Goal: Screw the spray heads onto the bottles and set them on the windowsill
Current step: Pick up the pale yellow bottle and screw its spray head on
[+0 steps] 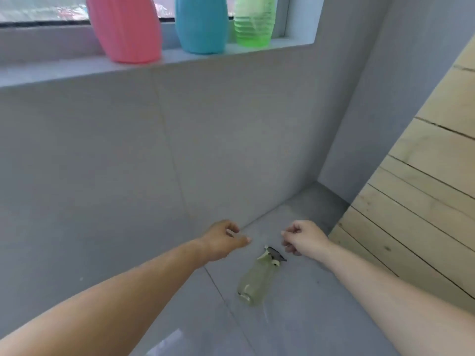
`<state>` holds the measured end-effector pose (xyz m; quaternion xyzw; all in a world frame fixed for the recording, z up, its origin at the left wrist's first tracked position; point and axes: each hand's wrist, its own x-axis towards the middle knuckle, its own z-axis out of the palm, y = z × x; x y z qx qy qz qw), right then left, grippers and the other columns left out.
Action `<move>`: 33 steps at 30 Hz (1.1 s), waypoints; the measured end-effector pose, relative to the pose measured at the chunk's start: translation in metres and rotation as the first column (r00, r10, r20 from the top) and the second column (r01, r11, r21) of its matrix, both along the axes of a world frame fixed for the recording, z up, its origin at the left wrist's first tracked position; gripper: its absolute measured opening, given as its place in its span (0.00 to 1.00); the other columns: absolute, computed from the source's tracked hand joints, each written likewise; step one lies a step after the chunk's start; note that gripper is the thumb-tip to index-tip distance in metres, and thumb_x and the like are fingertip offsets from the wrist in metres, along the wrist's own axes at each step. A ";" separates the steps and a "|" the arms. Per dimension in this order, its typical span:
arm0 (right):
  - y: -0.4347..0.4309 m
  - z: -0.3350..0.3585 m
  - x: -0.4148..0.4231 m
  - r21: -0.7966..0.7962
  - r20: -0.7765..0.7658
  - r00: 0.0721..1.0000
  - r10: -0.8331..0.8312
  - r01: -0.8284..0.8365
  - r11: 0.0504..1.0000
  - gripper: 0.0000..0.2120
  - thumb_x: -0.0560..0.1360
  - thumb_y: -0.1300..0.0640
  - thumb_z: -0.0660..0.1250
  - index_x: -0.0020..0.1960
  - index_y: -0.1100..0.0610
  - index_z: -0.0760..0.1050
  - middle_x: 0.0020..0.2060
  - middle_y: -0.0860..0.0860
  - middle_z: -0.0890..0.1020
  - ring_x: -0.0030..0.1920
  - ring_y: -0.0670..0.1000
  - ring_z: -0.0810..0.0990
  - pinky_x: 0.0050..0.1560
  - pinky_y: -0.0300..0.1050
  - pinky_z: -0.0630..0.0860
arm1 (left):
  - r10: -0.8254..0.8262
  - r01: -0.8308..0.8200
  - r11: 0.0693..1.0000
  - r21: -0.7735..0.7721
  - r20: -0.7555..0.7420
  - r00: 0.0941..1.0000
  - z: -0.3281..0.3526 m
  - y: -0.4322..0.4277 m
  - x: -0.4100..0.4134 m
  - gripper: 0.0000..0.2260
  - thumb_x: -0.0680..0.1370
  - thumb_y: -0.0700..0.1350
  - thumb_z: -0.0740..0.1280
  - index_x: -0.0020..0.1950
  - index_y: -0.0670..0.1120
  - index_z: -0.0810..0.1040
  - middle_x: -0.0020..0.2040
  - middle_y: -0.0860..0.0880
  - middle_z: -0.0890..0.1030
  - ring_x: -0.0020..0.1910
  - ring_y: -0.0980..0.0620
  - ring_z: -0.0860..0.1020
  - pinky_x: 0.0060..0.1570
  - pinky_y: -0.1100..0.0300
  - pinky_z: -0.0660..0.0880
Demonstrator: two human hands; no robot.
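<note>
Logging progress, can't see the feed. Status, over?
Left hand and right hand empty, fingers loosely curled. Pale bottle lies on floor, spray head on. Pink bottle, blue bottle, green bottle on windowsill. Nothing blocking.

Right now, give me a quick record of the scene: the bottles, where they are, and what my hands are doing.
windowsill: pink bottle, blue bottle, green bottle, standing; tops out of frame
floor: pale bottle on its side, spray head attached
left hand: loosely curled, holding nothing
right hand: near spray head, holding nothing
not yet on sill: pale bottle
</note>
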<state>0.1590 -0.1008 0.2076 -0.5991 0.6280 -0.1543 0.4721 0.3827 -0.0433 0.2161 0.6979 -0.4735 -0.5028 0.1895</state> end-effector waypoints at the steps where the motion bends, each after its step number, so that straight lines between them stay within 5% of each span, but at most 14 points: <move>1: -0.002 -0.020 -0.007 0.040 -0.016 1.000 -0.005 0.006 0.999 0.08 0.78 0.62 0.66 0.40 0.58 0.75 0.38 0.60 0.80 0.31 0.52 0.77 0.33 0.42 0.71 | -0.019 0.018 0.999 0.050 0.021 1.000 -0.021 -0.003 -0.005 0.23 0.76 0.59 0.74 0.64 0.48 0.73 0.62 0.43 0.79 0.58 0.44 0.81 0.60 0.50 0.80; 8: -0.031 -0.120 -0.025 0.291 0.013 0.984 -0.180 0.168 0.942 0.06 0.77 0.56 0.70 0.45 0.58 0.77 0.42 0.57 0.80 0.37 0.55 0.80 0.43 0.49 0.77 | -0.103 0.086 0.976 0.201 0.077 0.992 -0.117 -0.022 -0.036 0.30 0.76 0.61 0.73 0.72 0.48 0.72 0.62 0.47 0.77 0.55 0.49 0.77 0.56 0.55 0.76; 14: -0.051 -0.185 -0.014 0.257 -0.050 0.960 -0.274 0.278 0.926 0.10 0.74 0.54 0.72 0.49 0.58 0.75 0.45 0.59 0.79 0.42 0.59 0.79 0.45 0.51 0.77 | -0.152 0.116 0.957 0.266 0.117 0.981 -0.179 -0.040 -0.053 0.38 0.74 0.63 0.73 0.78 0.47 0.65 0.72 0.44 0.73 0.59 0.48 0.76 0.57 0.57 0.75; 19: -0.069 -0.219 -0.006 0.185 -0.140 0.952 -0.271 0.294 0.938 0.26 0.69 0.44 0.75 0.61 0.57 0.76 0.51 0.54 0.79 0.54 0.59 0.81 0.58 0.52 0.79 | -0.217 0.159 0.950 0.269 0.203 0.955 -0.206 -0.049 -0.059 0.41 0.74 0.64 0.72 0.79 0.45 0.63 0.72 0.44 0.75 0.67 0.44 0.77 0.60 0.53 0.76; 27: -0.078 -0.236 0.006 0.171 -0.243 0.945 -0.217 0.262 0.950 0.15 0.67 0.48 0.77 0.35 0.55 0.74 0.35 0.51 0.78 0.40 0.54 0.78 0.41 0.43 0.73 | -0.079 0.043 0.964 0.264 0.129 0.988 -0.231 -0.035 -0.033 0.37 0.72 0.65 0.74 0.73 0.46 0.72 0.66 0.47 0.79 0.61 0.47 0.80 0.57 0.55 0.77; 33: -0.081 -0.240 0.015 0.203 -0.222 0.949 -0.224 0.270 0.941 0.14 0.66 0.53 0.78 0.32 0.56 0.74 0.32 0.52 0.77 0.36 0.54 0.77 0.40 0.45 0.75 | 0.059 -0.061 0.952 0.300 0.017 0.998 -0.231 -0.026 -0.020 0.38 0.72 0.63 0.75 0.76 0.47 0.70 0.70 0.46 0.76 0.66 0.46 0.78 0.67 0.52 0.75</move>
